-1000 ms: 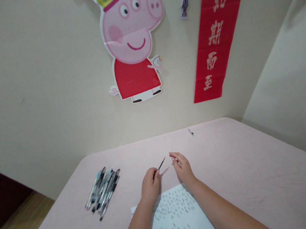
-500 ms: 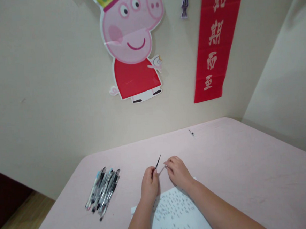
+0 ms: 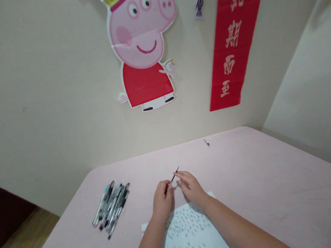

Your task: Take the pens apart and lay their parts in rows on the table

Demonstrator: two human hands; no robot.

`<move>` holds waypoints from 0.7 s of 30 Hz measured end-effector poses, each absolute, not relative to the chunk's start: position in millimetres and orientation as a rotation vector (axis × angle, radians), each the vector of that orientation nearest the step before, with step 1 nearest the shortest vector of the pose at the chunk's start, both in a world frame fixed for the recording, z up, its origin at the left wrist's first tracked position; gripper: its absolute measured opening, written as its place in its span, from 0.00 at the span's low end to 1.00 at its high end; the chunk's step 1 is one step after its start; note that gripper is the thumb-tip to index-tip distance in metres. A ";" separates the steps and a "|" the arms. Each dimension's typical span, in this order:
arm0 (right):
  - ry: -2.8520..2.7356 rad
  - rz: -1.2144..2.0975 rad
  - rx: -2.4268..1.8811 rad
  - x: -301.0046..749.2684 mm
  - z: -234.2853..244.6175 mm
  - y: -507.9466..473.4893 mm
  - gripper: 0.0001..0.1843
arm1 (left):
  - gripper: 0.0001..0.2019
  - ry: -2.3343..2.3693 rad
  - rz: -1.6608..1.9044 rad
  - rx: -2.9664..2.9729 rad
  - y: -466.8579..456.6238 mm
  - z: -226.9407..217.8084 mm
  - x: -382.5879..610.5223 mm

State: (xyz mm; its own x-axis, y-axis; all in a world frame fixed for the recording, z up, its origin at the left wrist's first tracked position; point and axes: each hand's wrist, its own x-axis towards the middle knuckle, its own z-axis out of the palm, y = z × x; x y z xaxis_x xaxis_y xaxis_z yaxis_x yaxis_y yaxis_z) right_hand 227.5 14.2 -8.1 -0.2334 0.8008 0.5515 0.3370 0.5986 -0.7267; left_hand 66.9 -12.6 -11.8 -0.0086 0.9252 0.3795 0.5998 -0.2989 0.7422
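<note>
My left hand is closed around a slim black pen. Its thin, pointed end sticks out up and to the right, away from me. Fingertips of my right hand meet this thin part near its tip, and the fingers are bent around it. What lies inside the left fist is mostly hidden. Below both hands lies a white sheet of paper covered with rows of dark handwriting, partly under my forearms.
Left of my hands, a bundle of several pens lies on the pink tabletop. A small thin dark piece rests near the back edge. Behind stands a wall with a cartoon pig cutout and a red banner.
My right hand's fingertips have moved up and left onto the pen's thin end. The pen has tilted further right. My left hand has stayed almost in place.
</note>
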 end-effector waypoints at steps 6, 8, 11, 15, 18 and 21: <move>-1.408 0.564 -1.092 240.7 -15.3 28.3 0.16 | 0.10 1.569 1.245 1.924 -10.8 -13.5 65.6; -1.350 0.553 -1.142 244.4 -16.6 31.5 0.13 | 0.11 1.548 1.258 1.934 -10.7 -12.4 65.8; -1.428 0.514 -1.174 245.2 -17.5 32.6 0.12 | 0.13 1.527 1.254 1.938 -11.9 -9.9 66.5; -1.720 0.460 -1.195 240.0 -16.6 27.9 0.18 | 0.14 1.520 1.205 1.944 -13.4 -9.1 66.7; -1.911 0.414 -1.295 236.3 -14.5 23.2 0.21 | 0.14 1.534 1.180 1.934 -13.5 -10.1 66.8; -1.984 0.349 -1.355 235.4 -11.4 20.9 0.21 | 0.11 1.591 1.155 1.901 -13.9 -9.9 67.7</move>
State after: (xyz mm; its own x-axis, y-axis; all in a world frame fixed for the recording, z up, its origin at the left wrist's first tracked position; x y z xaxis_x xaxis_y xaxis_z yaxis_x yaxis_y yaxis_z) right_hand 235.4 20.9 -11.4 -0.2089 0.8950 0.3940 0.7068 0.4167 -0.5717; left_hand 67.7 -13.9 -9.9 0.0085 0.9429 0.3329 0.6085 -0.2690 0.7466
